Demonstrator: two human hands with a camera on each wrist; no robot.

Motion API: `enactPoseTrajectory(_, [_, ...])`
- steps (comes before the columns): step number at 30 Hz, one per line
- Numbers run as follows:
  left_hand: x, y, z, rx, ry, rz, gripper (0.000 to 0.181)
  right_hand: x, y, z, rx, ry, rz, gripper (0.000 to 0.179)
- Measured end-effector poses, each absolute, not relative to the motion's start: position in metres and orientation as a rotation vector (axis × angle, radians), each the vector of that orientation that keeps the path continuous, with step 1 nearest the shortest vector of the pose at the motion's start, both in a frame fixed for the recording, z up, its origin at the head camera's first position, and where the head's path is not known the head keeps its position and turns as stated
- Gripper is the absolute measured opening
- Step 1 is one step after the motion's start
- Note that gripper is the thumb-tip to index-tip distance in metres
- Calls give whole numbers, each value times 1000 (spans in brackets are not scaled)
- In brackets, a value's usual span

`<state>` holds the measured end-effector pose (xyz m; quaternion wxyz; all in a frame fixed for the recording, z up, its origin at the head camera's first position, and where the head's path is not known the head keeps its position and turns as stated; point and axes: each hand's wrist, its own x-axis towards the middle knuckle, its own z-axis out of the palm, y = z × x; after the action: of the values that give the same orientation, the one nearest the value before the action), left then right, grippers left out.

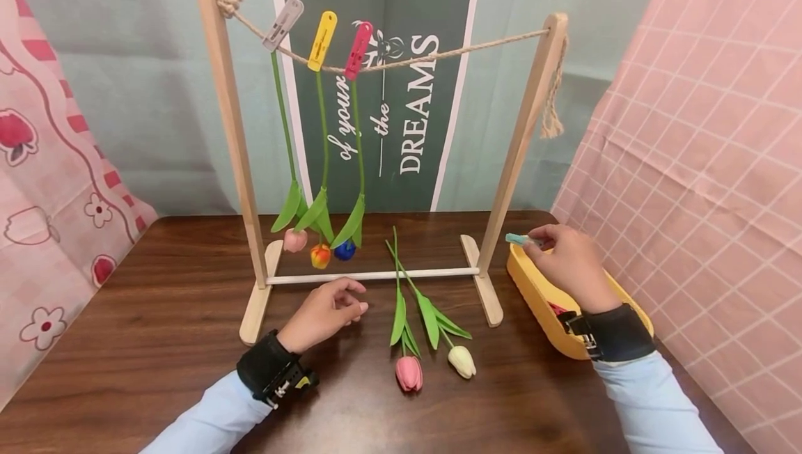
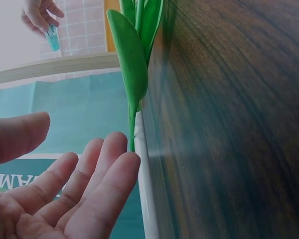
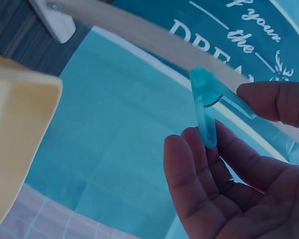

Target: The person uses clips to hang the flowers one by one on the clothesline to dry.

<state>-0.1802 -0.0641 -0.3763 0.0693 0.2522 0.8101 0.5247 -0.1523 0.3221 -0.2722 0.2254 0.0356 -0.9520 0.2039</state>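
My right hand (image 1: pixel 571 262) pinches a teal clothespin (image 3: pixel 205 94) between thumb and fingers, above the near side of a yellow bin. My left hand (image 1: pixel 326 311) hovers over the table with loosely bent fingers and nothing in them. To its right lie a pink tulip (image 1: pixel 409 373) and a white tulip (image 1: pixel 461 362), stems crossing over the white crossbar. In the left wrist view, green leaves (image 2: pixel 134 64) stand just beyond the left fingertips. Three tulips hang head down from the rope: pink (image 1: pixel 296 239), orange (image 1: pixel 319 256) and blue (image 1: pixel 344 250).
A wooden frame (image 1: pixel 228 127) carries the sagging rope (image 1: pixel 464 50). Grey (image 1: pixel 284 24), yellow (image 1: pixel 322 41) and magenta (image 1: pixel 359 50) clothespins grip it on the left half. The yellow bin (image 1: pixel 539 308), with something red inside, stands by the right post.
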Motion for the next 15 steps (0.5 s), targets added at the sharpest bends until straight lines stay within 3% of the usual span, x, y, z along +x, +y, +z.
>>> enactPoseTrajectory(15, [-181, -64, -378, 750, 2445, 1574, 27, -152, 290, -271, 145, -2725, 653, 22])
